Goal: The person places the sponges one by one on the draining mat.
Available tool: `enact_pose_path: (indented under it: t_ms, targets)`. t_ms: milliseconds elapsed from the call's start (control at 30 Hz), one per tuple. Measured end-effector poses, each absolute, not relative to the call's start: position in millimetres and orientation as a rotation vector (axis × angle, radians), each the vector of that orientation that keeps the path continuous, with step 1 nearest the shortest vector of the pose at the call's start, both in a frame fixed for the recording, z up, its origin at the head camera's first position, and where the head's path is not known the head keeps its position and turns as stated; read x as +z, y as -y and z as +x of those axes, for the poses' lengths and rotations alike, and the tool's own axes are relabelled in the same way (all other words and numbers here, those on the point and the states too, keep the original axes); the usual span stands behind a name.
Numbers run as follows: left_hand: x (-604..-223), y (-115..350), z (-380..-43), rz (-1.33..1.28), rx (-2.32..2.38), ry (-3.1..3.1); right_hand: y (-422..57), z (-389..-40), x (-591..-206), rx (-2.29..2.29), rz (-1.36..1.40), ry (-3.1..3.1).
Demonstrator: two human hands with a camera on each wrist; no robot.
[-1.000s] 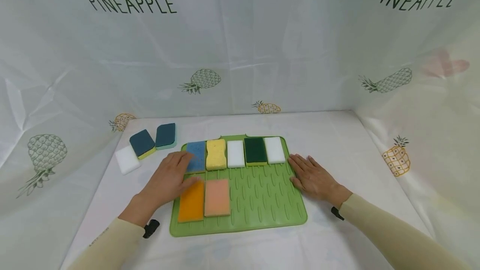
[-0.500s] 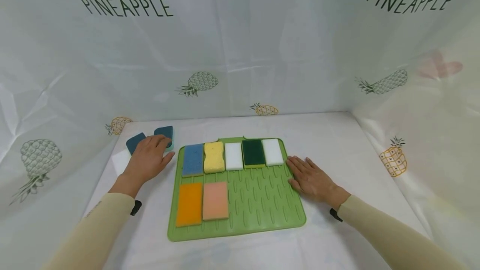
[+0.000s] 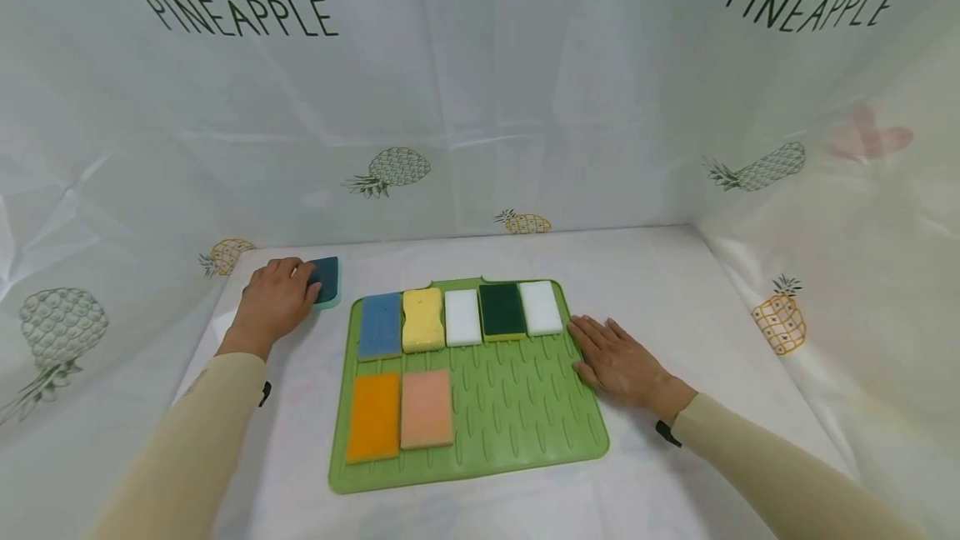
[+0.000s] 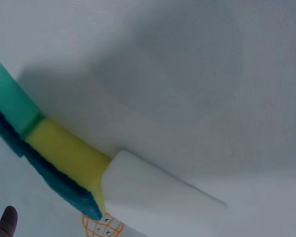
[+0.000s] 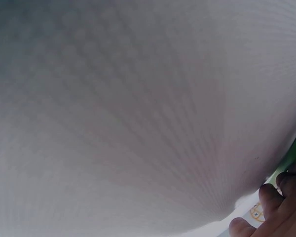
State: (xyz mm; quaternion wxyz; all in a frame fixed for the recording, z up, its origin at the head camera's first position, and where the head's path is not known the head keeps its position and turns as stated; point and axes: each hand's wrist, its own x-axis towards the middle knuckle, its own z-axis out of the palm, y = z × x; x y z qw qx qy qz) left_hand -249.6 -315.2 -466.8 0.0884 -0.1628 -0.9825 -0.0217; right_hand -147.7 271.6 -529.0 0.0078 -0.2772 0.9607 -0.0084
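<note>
My left hand [image 3: 273, 298] is over the sponges at the table's back left, its back hiding one in the head view. In the left wrist view its fingertips [image 4: 9, 219] are apart from a yellow sponge [image 4: 69, 148] with a dark blue pad. A teal sponge [image 3: 326, 280] with a dark pad lies just right of the hand. A white sponge [image 4: 153, 197] touches the yellow one's end. My right hand [image 3: 626, 363] lies flat, fingers straight, at the right edge of the green mat [image 3: 525, 415].
Along the mat's back row lie a blue sponge [image 3: 381, 326], a yellow wavy sponge [image 3: 423, 320], a white sponge [image 3: 462, 317], a dark green sponge [image 3: 502, 311] and another white sponge [image 3: 541, 307]. In front are an orange sponge [image 3: 373, 417] and a pink sponge [image 3: 427, 408].
My left hand has moved from the blue and orange sponges on the mat back and left, over the loose sponges. The right hand has stayed at the mat's edge.
</note>
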Motion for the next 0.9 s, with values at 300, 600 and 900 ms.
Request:
enact_pose_path:
  t_ms: [300,600,900]
  targets:
    - [-486,318,-250,-0.465,0.025,2.990,-270,-148,-528,0.015,-0.860,-2.999]
    - [-490,320,-250,-0.399,-0.046,2.977,-271,-148,-526,0.016,-0.862,-3.001]
    - [-484,323,-246,-0.446,-0.062,2.993,-270,-148,-527,0.009,-0.868,-3.006]
